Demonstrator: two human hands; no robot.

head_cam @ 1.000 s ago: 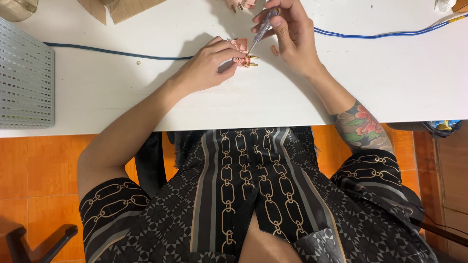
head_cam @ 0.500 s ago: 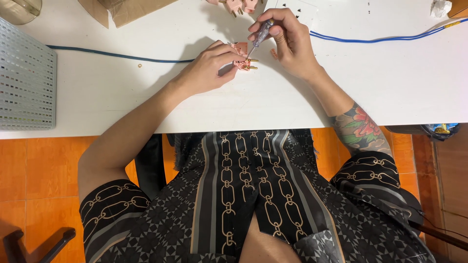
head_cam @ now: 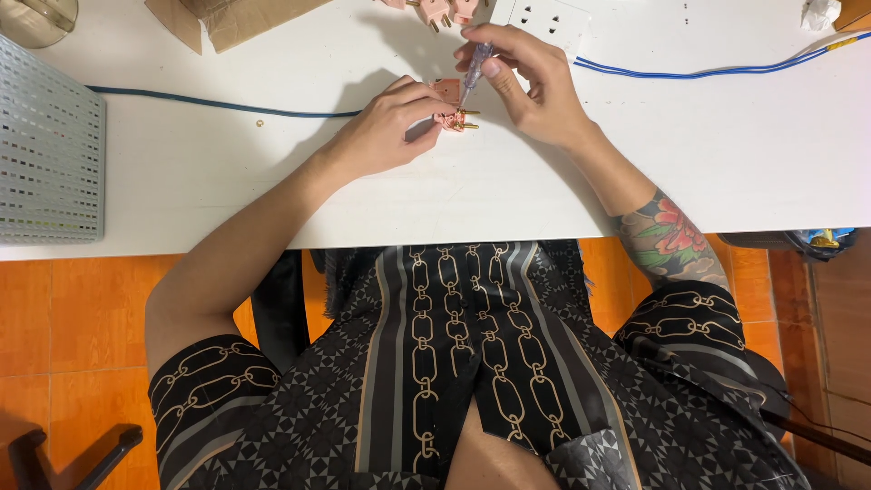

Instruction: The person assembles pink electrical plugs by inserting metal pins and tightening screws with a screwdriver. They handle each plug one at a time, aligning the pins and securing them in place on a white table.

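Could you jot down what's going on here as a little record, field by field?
Surface: white table
Left hand: pinches a small pink plug part with brass pins against the table
Right hand: holds a slim clear-handled screwdriver, tip down on the plug part
Nearby: more pink plug parts, white socket strip, blue cable, dark cable, cardboard, perforated grey metal panel

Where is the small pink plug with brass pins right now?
In the head view, the pink plug sits upper centre on the white table, pinched in the left hand, with the screwdriver in the right hand pressed onto it.
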